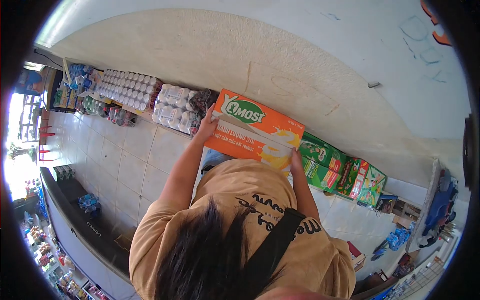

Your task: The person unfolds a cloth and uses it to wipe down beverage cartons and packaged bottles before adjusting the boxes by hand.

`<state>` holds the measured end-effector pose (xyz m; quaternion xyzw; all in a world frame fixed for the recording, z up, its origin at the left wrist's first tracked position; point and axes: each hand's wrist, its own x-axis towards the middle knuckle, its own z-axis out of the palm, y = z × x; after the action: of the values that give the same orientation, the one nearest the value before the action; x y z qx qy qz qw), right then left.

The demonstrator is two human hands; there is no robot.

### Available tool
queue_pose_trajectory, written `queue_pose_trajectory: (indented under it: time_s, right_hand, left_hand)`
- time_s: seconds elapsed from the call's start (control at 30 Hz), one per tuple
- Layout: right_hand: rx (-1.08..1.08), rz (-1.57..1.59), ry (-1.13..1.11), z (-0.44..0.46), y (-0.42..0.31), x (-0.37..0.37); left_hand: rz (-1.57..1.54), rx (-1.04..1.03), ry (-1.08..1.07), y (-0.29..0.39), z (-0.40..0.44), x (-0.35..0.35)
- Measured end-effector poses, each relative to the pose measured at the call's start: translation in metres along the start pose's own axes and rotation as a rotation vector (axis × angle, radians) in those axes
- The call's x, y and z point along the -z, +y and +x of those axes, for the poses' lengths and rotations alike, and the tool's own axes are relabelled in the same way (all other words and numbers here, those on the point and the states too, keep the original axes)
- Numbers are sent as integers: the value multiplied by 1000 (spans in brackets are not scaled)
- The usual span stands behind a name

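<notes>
An orange Yomost carton (250,131) with a green logo and a strip of tape along its middle is in front of my torso, close to the wall. My left hand (207,125) grips its left end, fingers curled at the edge. At the opposite end, my right hand (296,161) holds the lower right edge, with part of the fingers hidden. Green Milo cartons (320,160) lie just right of the Yomost carton. Shrink-wrapped white bottles (172,107) stand directly to its left. Whether the carton rests on something underneath cannot be seen.
A stack of wrapped cans (129,89) lines the wall farther left, with bottle packs (120,116) before it. Behind the tiled floor (120,160) runs a dark counter (82,215) at the lower left. Blue bottle packs (399,238) sit at the right.
</notes>
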<state>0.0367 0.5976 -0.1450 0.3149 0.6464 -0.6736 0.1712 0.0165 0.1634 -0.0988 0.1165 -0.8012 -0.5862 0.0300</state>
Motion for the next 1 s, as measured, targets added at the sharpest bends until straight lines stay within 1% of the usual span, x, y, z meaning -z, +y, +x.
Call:
queue_pose_trajectory:
  time_s: [0.07, 0.1, 0.17, 0.2, 0.27, 0.3, 0.33, 0.37, 0.4, 0.43, 0.47, 0.5, 0.53, 0.6, 0.63, 0.7, 0.77, 0.8, 0.9, 0.97, 1.0]
  right_hand:
    - [103, -105, -15, 18, 20, 8]
    - [100, -106, -15, 9, 14, 5]
    - [45, -126, 41, -8, -5, -3]
    - [47, -126, 39, -18, -14, -8]
    - [-3, -64, 9, -32, -30, -13]
    - [-1, -67, 7, -20, -17, -4]
    - [50, -143, 2, -7, -4, 4]
    - [98, -218, -4, 4, 10, 11]
    - [95, -220, -6, 5, 14, 12]
    - [76, -215, 28, 6, 18, 13]
    - [55, -211, 62, 7, 20, 13]
    - [56, -212, 59, -4, 12, 7]
    - [47, -191, 15, -22, -2, -2]
    - [37, -171, -26, -28, -7, -4]
    - [19, -190, -29, -24, -3, -1]
    - [0, -208, -32, -12, 8, 4]
    - [81, -53, -127, -7, 17, 5]
    - [79, -51, -124, -6, 19, 5]
    - [24, -64, -87, -9, 11, 4]
    - [-80, 41, -70, -13, 6, 4]
    - [-77, 35, -70, -15, 5, 4]
  left_hand:
    - [-8, 54, -25, 10, -4, 0]
    - [-8, 57, -24, 16, -7, 0]
    - [129, -3, -10, 26, -10, 3]
    - [125, -14, -4, 15, -7, 2]
    - [114, -13, -3, 19, -7, 2]
    - [103, -15, -4, 17, -7, 2]
    - [101, -15, -2, 14, -6, 1]
    - [96, 28, 3, 0, -4, 0]
    - [92, 74, 7, -5, -3, 0]
    - [94, 76, 9, -9, -4, 1]
    - [107, 185, -27, -9, -5, 3]
    - [119, 290, -61, -8, -6, 5]
    - [119, 290, -60, -6, -10, 7]
    - [344, 303, -81, 4, -25, 14]
    - [342, 301, -82, 10, -32, 16]
    - [498, 451, -133, 15, -46, 21]
    - [502, 441, -113, 5, -60, 24]
    - [475, 462, -89, -2, -65, 24]
    - [398, 478, -50, -20, -78, 21]
    - [337, 486, -35, -24, -80, 21]
    - [331, 487, -34, -22, -80, 21]
